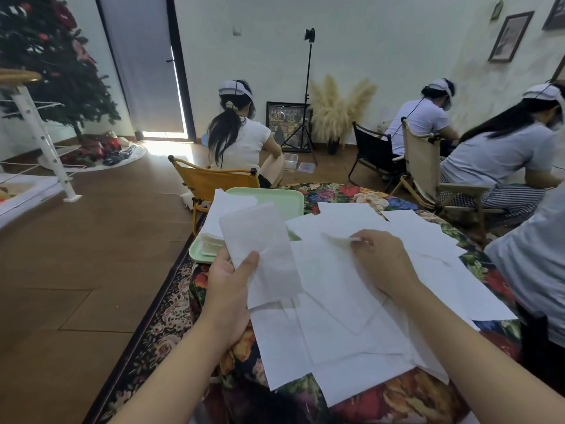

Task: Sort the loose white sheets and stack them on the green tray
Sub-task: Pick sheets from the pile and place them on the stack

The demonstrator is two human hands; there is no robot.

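Observation:
Many loose white sheets (351,301) lie overlapping on a table with a floral cloth (397,399). My left hand (227,280) holds one white sheet (260,249) upright, thumb on its front. My right hand (382,258) pinches the corner of another sheet (339,237) lying on the pile. The green tray (275,198) sits at the table's far left corner, with a stack of white sheets (214,228) on its left part.
A yellow folding chair (208,179) stands just behind the tray. Three people sit with their backs turned at the far side and right. A person's white sleeve (535,270) is close at the right edge. Wooden floor (76,270) lies left.

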